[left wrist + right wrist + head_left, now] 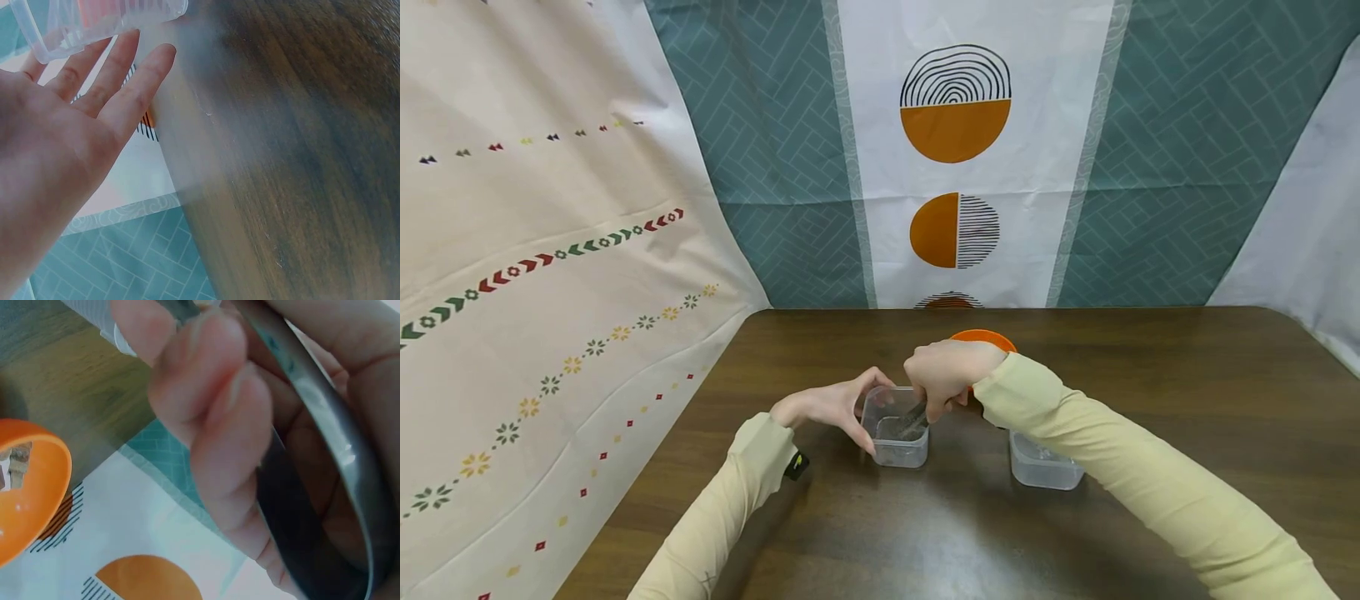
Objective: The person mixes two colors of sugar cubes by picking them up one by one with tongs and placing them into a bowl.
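Note:
A clear square plastic container (901,452) stands on the table. My left hand (835,408) holds it from the left, thumb at the near side and fingers toward the far side; in the left wrist view those fingers lie against the container (134,11). My right hand (951,375) grips metal tongs (340,447), whose bent end shows in the right wrist view. The tong tips (916,423) reach down inside the container. Whether they pinch anything there is too unclear to tell.
Behind the right hand sits an orange bowl (988,337); brownish pieces (19,464) lie in it. A second clear plastic container (1045,471) stands under the right forearm, partly hidden by it. The wooden table (880,533) ends at a patterned cloth hanging behind.

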Action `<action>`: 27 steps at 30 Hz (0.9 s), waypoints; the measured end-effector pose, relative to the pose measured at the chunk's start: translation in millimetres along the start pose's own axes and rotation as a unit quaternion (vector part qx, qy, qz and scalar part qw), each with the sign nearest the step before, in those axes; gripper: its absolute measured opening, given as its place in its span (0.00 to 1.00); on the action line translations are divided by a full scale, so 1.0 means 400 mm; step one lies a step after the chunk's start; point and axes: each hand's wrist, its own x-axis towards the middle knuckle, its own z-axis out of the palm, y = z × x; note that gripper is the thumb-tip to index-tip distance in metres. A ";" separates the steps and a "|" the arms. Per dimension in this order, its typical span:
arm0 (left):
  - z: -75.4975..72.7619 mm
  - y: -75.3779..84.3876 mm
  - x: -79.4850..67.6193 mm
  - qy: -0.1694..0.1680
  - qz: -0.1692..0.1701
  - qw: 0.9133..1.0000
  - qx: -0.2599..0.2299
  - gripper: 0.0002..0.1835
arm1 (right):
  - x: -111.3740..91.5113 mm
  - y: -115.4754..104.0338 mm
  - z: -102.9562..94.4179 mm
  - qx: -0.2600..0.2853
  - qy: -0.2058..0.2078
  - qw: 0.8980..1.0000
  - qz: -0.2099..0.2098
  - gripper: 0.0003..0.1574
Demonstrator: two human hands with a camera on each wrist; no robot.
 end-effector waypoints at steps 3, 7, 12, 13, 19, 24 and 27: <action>0.002 0.000 0.001 -0.005 0.003 1.000 -0.003 0.42 | 0.007 -0.005 0.010 -0.010 0.005 1.000 0.000 0.20; 0.005 -0.002 0.001 -0.007 0.001 1.000 0.003 0.43 | 0.014 -0.009 0.019 -0.016 0.014 1.000 -0.001 0.20; 0.003 0.006 0.003 -0.001 -0.004 1.000 0.013 0.44 | 0.013 -0.009 0.019 -0.028 0.030 0.999 0.004 0.18; 0.004 0.006 0.002 -0.001 -0.007 1.000 0.015 0.44 | 0.014 -0.010 0.021 -0.029 0.030 0.999 0.004 0.18; 0.005 0.000 0.000 -0.008 0.002 1.000 -0.001 0.44 | 0.014 -0.012 0.020 -0.021 0.023 1.000 0.001 0.18; 0.000 0.004 0.003 -0.012 0.015 1.000 -0.014 0.44 | 0.007 -0.003 0.013 -0.017 0.021 1.000 0.001 0.19; -0.001 0.002 0.007 -0.012 0.011 1.000 -0.005 0.43 | 0.005 0.003 0.012 -0.019 0.021 1.000 0.000 0.19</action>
